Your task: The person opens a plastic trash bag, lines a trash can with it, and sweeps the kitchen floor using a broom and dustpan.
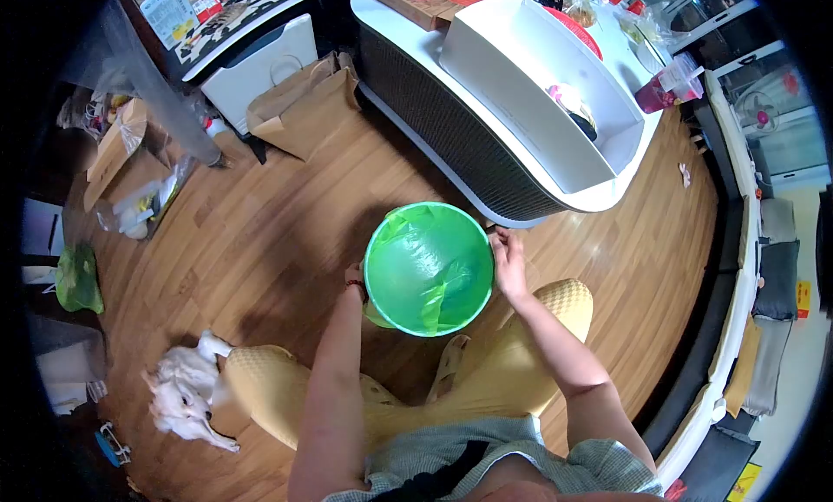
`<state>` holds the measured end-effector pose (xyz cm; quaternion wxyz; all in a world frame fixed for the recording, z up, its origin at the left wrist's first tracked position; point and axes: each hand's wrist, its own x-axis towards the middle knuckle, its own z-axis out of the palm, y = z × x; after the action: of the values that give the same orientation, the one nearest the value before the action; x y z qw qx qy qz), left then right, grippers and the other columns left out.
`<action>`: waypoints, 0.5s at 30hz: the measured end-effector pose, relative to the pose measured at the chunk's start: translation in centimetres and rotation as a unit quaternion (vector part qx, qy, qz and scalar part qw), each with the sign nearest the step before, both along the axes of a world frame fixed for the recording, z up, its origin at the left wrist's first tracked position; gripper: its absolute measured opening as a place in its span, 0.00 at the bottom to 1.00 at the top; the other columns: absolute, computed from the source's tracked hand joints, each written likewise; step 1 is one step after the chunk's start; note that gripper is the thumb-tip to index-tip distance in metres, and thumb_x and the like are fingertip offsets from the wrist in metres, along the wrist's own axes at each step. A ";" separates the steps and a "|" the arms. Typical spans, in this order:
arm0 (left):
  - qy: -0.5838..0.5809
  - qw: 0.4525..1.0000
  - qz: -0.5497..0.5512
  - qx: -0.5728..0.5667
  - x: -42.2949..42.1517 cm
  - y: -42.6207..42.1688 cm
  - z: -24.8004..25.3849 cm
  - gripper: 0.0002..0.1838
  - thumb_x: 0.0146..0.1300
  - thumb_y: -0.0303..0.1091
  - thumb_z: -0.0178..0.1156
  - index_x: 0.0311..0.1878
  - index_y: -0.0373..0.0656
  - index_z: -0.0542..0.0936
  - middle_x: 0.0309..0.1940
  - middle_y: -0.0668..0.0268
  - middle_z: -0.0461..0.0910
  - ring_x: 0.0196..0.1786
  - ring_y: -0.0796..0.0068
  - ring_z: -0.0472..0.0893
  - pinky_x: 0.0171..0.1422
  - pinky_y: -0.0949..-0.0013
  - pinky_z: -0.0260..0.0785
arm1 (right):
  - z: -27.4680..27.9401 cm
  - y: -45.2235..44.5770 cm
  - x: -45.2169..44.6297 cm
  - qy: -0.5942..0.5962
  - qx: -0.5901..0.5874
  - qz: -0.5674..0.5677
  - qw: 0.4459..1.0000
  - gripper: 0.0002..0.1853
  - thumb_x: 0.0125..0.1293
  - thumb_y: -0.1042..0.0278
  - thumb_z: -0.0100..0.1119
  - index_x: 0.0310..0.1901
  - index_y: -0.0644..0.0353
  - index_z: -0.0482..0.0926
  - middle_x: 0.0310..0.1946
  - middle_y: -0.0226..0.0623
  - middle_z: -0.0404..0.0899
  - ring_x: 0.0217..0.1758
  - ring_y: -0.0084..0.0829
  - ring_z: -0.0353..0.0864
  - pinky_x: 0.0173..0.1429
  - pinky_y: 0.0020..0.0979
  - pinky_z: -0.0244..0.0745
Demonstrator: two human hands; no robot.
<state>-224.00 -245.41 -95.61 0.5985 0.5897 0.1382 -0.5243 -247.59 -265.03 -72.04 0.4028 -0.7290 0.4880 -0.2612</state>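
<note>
A round green trash can, seen from above, is between the person's knees with a thin light-green plastic bag lining it. The bag clings to part of the inner wall and bunches up near the front. My left hand is against the can's left side, its fingers mostly hidden by the rim. On the right side, my right hand has its fingers curled together at the rim. Whether it pinches the bag's edge or only the can is too small to tell.
A white-topped table with an open white box and a drink cup stands ahead. A brown paper bag sits on the wooden floor. A white dog lies by the left knee. A sofa lines the right side.
</note>
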 end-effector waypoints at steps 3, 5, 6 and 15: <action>-0.018 0.999 0.020 0.036 -0.5 1.2 -0.9 0.09 0.56 0.28 0.53 0.39 0.38 0.75 0.38 0.61 0.77 0.42 0.65 0.76 0.48 0.63 0.68 | 6.2 2.9 1.9 0.051 -0.214 0.140 0.965 0.10 0.52 0.76 0.52 0.38 0.62 0.73 0.39 0.47 0.70 0.47 0.44 0.69 0.54 0.39 0.65; -0.031 0.997 0.029 0.062 -0.9 2.0 -1.2 0.08 0.56 0.27 0.53 0.38 0.38 0.75 0.37 0.60 0.76 0.42 0.64 0.75 0.48 0.63 0.68 | 6.7 5.0 2.7 0.101 -0.177 0.280 0.938 0.09 0.50 0.77 0.51 0.36 0.61 0.73 0.36 0.44 0.74 0.40 0.44 0.75 0.45 0.39 0.73; -0.038 0.996 0.031 0.075 -1.1 2.3 -1.4 0.07 0.55 0.27 0.53 0.38 0.38 0.75 0.37 0.60 0.76 0.42 0.64 0.75 0.48 0.63 0.68 | 6.8 6.2 3.6 0.205 -0.125 0.323 0.915 0.10 0.52 0.76 0.50 0.38 0.61 0.73 0.36 0.44 0.75 0.39 0.44 0.77 0.42 0.38 0.75; -0.596 0.762 0.129 0.215 2.2 2.9 13.0 0.06 0.52 0.21 0.52 0.34 0.37 0.75 0.35 0.59 0.74 0.42 0.61 0.73 0.49 0.61 0.66 | 4.2 7.1 5.4 0.417 0.082 0.328 0.844 0.30 0.59 0.69 0.47 0.62 0.69 0.52 0.52 0.60 0.64 0.52 0.52 0.71 0.56 0.41 0.69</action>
<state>-221.82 -242.48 -82.57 0.4797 0.8732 -0.0623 0.0590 -242.21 -257.88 -67.84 0.2819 -0.8512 0.3616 0.2555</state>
